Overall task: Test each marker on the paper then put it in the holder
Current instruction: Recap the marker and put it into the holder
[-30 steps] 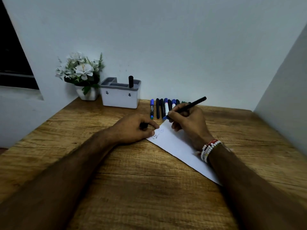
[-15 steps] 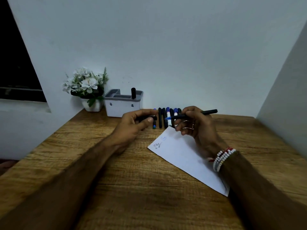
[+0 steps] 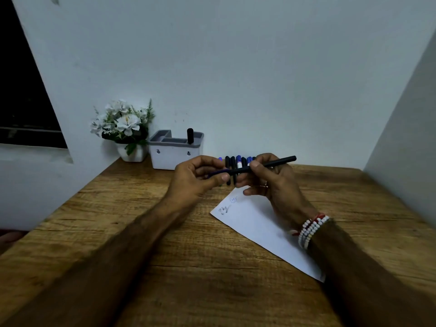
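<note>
You are pinching the marker (image 3: 273,163) in your right hand (image 3: 273,185), above the paper's (image 3: 259,225) far corner, while your left hand (image 3: 193,180) is gripping the cap (image 3: 219,172) at its tip; line both up straight while pressing it home.

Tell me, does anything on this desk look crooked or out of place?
Only the paper lies skewed, its edges diagonal to the wooden table. The spare markers lie in a tidy row, and the holder stands upright.
</note>
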